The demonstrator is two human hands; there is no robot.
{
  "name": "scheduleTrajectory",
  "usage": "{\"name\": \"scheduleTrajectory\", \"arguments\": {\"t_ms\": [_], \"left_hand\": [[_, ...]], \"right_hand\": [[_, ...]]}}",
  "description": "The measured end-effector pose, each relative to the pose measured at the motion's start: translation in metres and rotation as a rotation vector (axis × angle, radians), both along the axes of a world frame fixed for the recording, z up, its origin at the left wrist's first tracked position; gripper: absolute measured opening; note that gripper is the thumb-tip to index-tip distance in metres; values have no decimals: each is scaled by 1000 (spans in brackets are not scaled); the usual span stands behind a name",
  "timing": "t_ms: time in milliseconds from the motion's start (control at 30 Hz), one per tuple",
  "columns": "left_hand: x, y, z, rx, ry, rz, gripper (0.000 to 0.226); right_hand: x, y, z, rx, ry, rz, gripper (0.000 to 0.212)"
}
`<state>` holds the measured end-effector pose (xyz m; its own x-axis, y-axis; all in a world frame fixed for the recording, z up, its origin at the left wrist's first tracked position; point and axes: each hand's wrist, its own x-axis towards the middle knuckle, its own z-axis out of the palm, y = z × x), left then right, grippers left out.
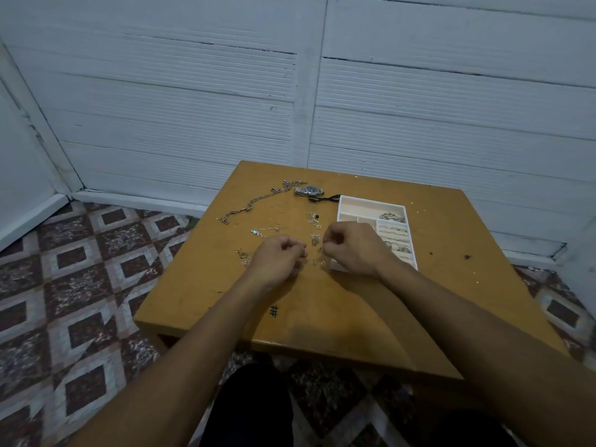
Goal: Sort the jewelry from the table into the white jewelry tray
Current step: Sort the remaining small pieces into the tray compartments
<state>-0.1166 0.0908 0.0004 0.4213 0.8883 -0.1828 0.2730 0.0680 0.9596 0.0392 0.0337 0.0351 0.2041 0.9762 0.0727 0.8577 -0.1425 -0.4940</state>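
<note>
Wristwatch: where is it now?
Head view: the wristwatch lies far across the table, between the long chain on its left and the white jewelry tray on its right.

1 head view, looking forward-down, table (322, 317) near.

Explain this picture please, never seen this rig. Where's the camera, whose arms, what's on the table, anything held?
There is no machine here. A person works with bare hands, and the one picture comes from a camera worn on their head, looking down. The left hand and right hand are close together over the table, fingers curled. Whether they pinch anything is too small to tell. On the table lie a long chain, a watch, a blue pendant and small pieces between the hands. The white tray sits by the right hand, with rings already in its slots.
</note>
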Motion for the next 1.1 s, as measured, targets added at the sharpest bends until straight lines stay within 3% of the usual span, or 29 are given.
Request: {"name": "scheduleTrajectory", "arguments": {"t_ms": [100,200,400,567,667,800,1100], "left_hand": [[14,1,0,212,106,-55,7],[30,3,4,266,104,-101,10],[61,4,11,90,-21,-12,15],[87,12,16,-242,-352,108,23],[97,15,15,-452,-552,125,33],[98,11,16,-704,-659,79,43],[95,11,24,-842,-686,100,51]], "right_hand": [[16,-1,11,-16,238,-42,7],[30,-3,19,-2,404,-95,6],[59,-2,30,18,546,-129,7],[68,1,36,7,622,-128,6],[70,1,41,3,546,-115,6],[75,6,41,40,393,-93,6],[67,15,28,30,185,-103,5]]}}
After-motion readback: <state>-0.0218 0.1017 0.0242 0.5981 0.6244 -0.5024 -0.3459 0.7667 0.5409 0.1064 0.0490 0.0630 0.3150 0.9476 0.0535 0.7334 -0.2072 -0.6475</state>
